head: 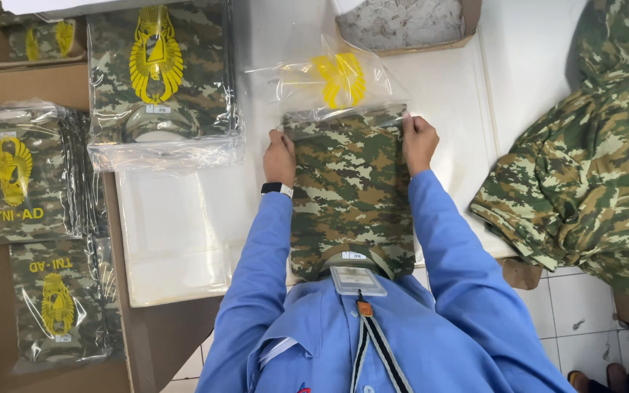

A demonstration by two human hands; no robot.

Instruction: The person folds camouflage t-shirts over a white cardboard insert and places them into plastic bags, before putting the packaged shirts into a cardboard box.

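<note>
Folded camouflage shirt (351,200) lay lengthwise straight ahead of the person, its far end between both hands and entering the mouth of a clear plastic bag (333,84) just beyond the fingertips. Left hand (279,156) and right hand (418,142) sat equally near, each closed on a far corner.

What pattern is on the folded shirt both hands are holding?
Green, brown and tan pixelated camouflage on the folded shirt, seen best in the head view.

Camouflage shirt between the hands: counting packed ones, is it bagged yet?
Barely: the folded camouflage shirt has only its far edge inside the clear plastic bag.
</note>
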